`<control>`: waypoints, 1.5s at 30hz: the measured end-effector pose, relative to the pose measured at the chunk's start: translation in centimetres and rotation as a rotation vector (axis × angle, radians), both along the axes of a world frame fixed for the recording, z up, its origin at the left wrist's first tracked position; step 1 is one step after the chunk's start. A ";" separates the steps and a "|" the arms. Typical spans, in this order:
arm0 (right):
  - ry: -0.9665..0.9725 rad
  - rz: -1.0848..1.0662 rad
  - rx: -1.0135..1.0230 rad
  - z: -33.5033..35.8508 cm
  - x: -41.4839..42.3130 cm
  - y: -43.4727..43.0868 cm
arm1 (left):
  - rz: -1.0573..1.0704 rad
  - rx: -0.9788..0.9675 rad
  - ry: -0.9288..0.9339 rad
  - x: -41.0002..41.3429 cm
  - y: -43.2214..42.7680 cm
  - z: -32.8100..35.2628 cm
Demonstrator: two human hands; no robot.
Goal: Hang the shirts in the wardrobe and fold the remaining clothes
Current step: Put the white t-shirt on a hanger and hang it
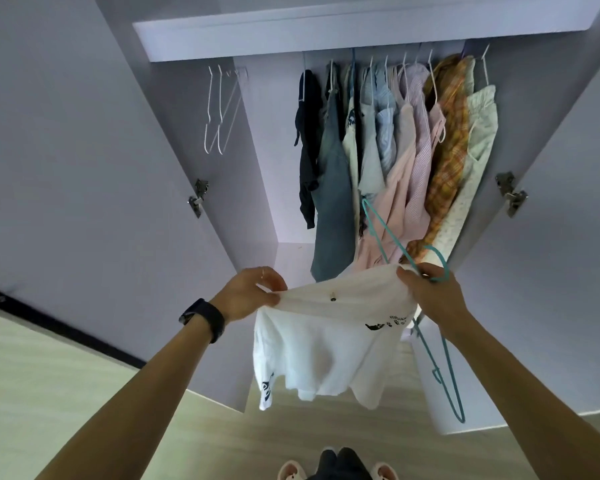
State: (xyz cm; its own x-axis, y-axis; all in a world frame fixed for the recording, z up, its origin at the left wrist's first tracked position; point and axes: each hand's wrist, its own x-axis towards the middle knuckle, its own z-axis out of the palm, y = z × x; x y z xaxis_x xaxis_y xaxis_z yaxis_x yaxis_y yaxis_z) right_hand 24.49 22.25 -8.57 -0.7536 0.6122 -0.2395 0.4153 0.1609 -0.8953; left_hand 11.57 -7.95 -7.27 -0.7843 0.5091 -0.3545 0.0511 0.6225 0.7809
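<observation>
A: Item one: white T-shirt [326,348], black print. Location?

B: Held in the air in front of the open wardrobe [257,150], above the floor [84,393]. It is stretched by its top edge between the two hands and not yet on the rail.

A: Left hand [253,296]?

B: Thumb and fingers pinch the left end of the shirt's top edge. There is a dark band [205,318] on the wrist.

A: Right hand [430,292]?

B: Its fingers are curled round the right end of the same edge, and they hold a teal hanger [392,238] near its hook. One arm of the hanger points up toward the hung clothes [395,150]. The other trails down past the shirt.

A: Is the hanger inside the shirt?

B: No, it lies outside, beside the cloth.

A: Other stock?

B: Empty white hangers [215,112] at the left of the rail, well apart from the clothes.

A: Risks, as judged?

B: Three.
- The right hand carries two things at once, so shifting that grip to feed the hanger in could let the shirt's corner slip, and the shirt would drop to the floor.
- The raised hanger arm sits close to the pink garments and could snag one.
- Forcing the hanger through the neck could stretch it.
</observation>
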 end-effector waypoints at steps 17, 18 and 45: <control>-0.156 0.092 0.142 -2.3 -0.9 -0.4 | 0.191 0.027 -0.029 -2.2 -0.7 1.9; -0.190 0.106 0.159 -2.4 -1.0 -0.2 | 0.206 0.126 -0.146 -2.2 -0.4 2.4; 0.702 -0.174 -0.932 11.5 -7.3 -2.2 | 0.037 0.151 -0.211 -3.1 5.0 13.3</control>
State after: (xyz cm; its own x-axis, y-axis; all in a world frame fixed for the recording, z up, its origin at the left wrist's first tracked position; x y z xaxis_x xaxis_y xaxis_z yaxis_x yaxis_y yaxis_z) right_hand 17.22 20.01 2.93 -0.8220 0.5274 -0.2149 -0.2632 -0.6865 -0.6779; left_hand 8.51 -3.00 6.06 -0.7203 0.5410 -0.4342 -0.1433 0.4963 0.8562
